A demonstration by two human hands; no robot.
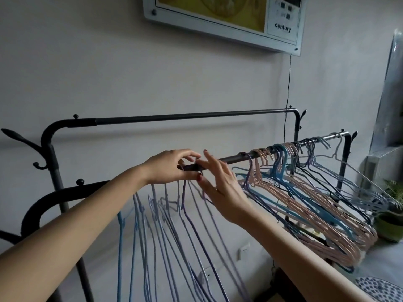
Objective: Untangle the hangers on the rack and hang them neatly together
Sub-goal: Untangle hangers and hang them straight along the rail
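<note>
**Both hands at the front rail, hangers split in two groups**

A pale grey wall [109,73] fills the background, with a framed panel [222,20] marked "century" high up. Against it I see my left hand [170,168] curled over the front rail [237,158] of the black rack [52,149], fingers closed on hanger hooks there. My right hand [220,186] sits just beside it on the same rail, fingers spread and loose; I cannot tell whether it pinches anything. Below the hands, blue and purple hangers [174,236] dangle, blurred. Further along the rail, pink and blue hangers [305,197] are bunched together at a slant. Behind the front rail runs a bare back rail [192,116]. Beyond the rail's far end stands a potted plant [390,214].
</note>
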